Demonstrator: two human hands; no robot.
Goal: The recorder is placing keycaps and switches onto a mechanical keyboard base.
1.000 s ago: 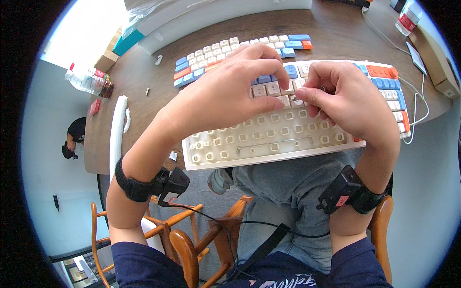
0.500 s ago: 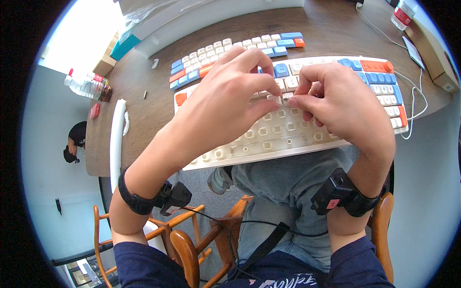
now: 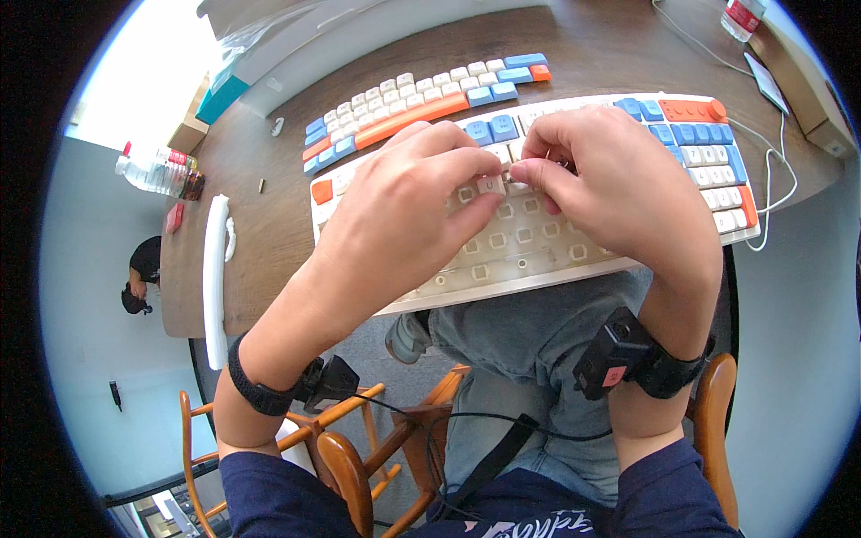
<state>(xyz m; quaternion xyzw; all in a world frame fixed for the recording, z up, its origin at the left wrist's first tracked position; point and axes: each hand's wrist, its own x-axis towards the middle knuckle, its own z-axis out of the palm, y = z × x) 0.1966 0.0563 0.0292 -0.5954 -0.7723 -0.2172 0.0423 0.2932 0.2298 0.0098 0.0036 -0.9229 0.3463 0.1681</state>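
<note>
Cream keyboard, part-capped, with two bare hands at its sockets

White-framed keyboard (image 3: pixel 538 281), lying aslant along the near edge of a dark brown table (image 3: pixel 278 260), presumably so both hands reach it without stretching. Caps fitted at the right side and along the far rows; pale plate (image 3: pixel 547 251) with bare sockets toward the person.

Left hand (image 3: pixel 404 188): over the keyboard's middle, palm down, thumb and forefinger curved apart around one white keycap (image 3: pixel 489 185). Whether they grip it or merely frame it, one cannot tell. The spread seems to leave room for the other hand.

Right hand (image 3: pixel 610 175): just beside the left, thumb and forefinger brought together in a fine pinch, other fingers curled under. Anything between the tips is hidden. So close a pinch suits small parts.

Keycap set (image 3: pixel 395 94), white, blue and orange: ranked in rows beyond the keyboard, probably to keep the layout readable and within reach.

White cable (image 3: pixel 769 197): looped to the keyboard's right, apart from the hands.

Also on the table: clear bottle with dark contents (image 3: pixel 152 177), left; long white roll (image 3: pixel 215 278), nearer, at the left edge; cardboard box (image 3: pixel 798 81), far right. Their places at the margins appear to leave working room.
</note>
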